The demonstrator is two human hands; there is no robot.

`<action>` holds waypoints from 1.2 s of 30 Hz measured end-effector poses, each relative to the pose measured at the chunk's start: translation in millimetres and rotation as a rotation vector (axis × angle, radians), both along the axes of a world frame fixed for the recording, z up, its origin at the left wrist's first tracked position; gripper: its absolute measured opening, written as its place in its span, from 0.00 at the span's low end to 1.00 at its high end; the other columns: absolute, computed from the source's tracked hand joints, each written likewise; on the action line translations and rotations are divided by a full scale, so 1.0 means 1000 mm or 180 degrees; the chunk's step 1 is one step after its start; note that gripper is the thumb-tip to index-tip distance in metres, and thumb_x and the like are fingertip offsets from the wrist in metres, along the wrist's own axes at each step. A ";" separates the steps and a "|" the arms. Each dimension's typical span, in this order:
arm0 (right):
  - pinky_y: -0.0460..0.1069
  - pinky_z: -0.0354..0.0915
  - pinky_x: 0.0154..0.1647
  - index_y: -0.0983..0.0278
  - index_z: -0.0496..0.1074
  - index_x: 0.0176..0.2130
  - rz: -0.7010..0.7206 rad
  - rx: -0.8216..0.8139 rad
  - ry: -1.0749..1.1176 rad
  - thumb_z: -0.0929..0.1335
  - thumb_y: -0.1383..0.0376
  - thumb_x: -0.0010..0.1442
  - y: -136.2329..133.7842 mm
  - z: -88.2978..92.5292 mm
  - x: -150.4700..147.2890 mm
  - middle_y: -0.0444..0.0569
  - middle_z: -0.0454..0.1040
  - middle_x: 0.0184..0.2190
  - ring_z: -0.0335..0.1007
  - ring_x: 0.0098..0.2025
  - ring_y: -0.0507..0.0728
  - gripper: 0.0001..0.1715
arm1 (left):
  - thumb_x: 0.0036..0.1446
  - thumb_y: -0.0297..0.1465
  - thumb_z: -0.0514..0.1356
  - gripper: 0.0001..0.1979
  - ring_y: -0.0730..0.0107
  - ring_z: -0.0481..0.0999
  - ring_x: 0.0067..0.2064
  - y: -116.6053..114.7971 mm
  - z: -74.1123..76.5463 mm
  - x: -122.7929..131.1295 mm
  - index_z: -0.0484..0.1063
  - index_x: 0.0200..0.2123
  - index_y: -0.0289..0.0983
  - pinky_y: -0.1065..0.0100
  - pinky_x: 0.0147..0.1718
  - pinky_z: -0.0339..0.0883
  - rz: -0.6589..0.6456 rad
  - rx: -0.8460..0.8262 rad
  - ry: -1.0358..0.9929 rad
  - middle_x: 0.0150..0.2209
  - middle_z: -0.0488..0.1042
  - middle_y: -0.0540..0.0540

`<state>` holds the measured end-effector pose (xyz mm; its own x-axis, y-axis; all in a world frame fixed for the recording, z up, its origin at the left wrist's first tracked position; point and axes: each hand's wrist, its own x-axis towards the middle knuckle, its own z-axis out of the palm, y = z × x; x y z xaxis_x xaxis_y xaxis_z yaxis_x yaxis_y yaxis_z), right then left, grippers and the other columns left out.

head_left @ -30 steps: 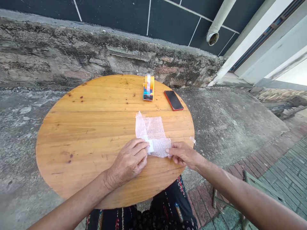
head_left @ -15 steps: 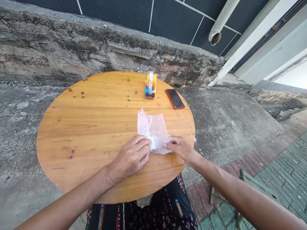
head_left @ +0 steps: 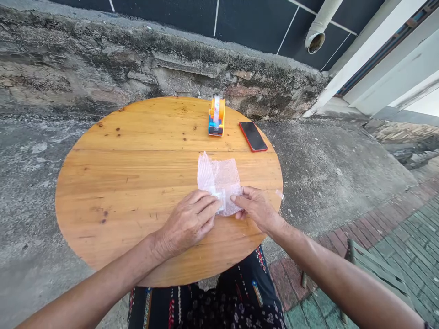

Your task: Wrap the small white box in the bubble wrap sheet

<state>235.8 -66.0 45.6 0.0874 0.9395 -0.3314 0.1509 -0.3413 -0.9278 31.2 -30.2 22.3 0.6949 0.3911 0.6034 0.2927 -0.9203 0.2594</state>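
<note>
The worktop (head_left: pixel 130 183) is glowing honey-yellow with dark knots speckling it, the bubble wrap (head_left: pixel 226 171) is showing pinkish white, the tape dispenser (head_left: pixel 216 118) is flashing yellow and blue, and the phone (head_left: pixel 253 136) is sporting red around black!

A rounded wooden table (head_left: pixel 120 183) extends below the left hand (head_left: pixel 192 217). Beyond this hand, a weathered masonry base (head_left: pixel 103 68) carries a dark tiled wall (head_left: pixel 164 18); a pipe (head_left: pixel 324 20) ends beyond the right hand (head_left: pixel 255 208). Concrete floor (head_left: pixel 27 205) lies left of the left hand; brick paving (head_left: pixel 418 228) and a slatted seat (head_left: pixel 373 258) lie right of the right hand. Lighting: diffuse daylight.
</note>
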 end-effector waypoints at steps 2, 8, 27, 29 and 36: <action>0.42 0.63 0.17 0.64 0.67 0.28 0.0007 -0.0014 0.0071 0.72 0.53 0.49 0.001 0.001 -0.001 0.42 0.72 0.20 0.68 0.17 0.48 0.18 | 0.57 0.20 0.57 0.16 0.60 0.69 0.47 0.000 0.001 -0.001 0.68 0.49 0.31 0.59 0.47 0.68 -0.0006 0.0049 0.0072 0.43 0.74 0.41; 0.43 0.64 0.19 0.64 0.67 0.28 0.0078 -0.0009 0.0239 0.72 0.54 0.50 0.003 0.002 -0.004 0.43 0.73 0.21 0.67 0.18 0.48 0.17 | 0.54 0.21 0.57 0.15 0.57 0.69 0.46 0.001 0.007 0.001 0.71 0.46 0.32 0.57 0.44 0.70 0.0005 0.0046 0.0494 0.42 0.73 0.40; 0.40 0.63 0.15 0.65 0.69 0.29 0.0815 -0.0039 -0.0225 0.67 0.65 0.57 0.019 0.022 -0.021 0.42 0.71 0.17 0.68 0.17 0.47 0.06 | 0.55 0.20 0.58 0.11 0.62 0.72 0.49 0.002 -0.005 -0.004 0.72 0.41 0.36 0.59 0.49 0.70 -0.0087 -0.0252 -0.0265 0.43 0.76 0.44; 0.40 0.63 0.15 0.66 0.71 0.30 0.0872 0.0009 -0.0364 0.67 0.66 0.57 0.019 0.023 -0.023 0.42 0.71 0.18 0.68 0.17 0.47 0.05 | 0.56 0.20 0.57 0.10 0.63 0.73 0.48 0.000 -0.006 -0.005 0.73 0.39 0.36 0.60 0.47 0.71 -0.0003 -0.0204 -0.0186 0.43 0.76 0.43; 0.40 0.64 0.14 0.66 0.73 0.32 0.0920 0.0017 -0.0571 0.67 0.67 0.56 0.019 0.024 -0.027 0.42 0.71 0.19 0.68 0.18 0.48 0.05 | 0.56 0.21 0.57 0.09 0.62 0.73 0.46 -0.001 -0.007 -0.005 0.73 0.37 0.36 0.62 0.42 0.72 0.0075 -0.0094 -0.0187 0.41 0.74 0.41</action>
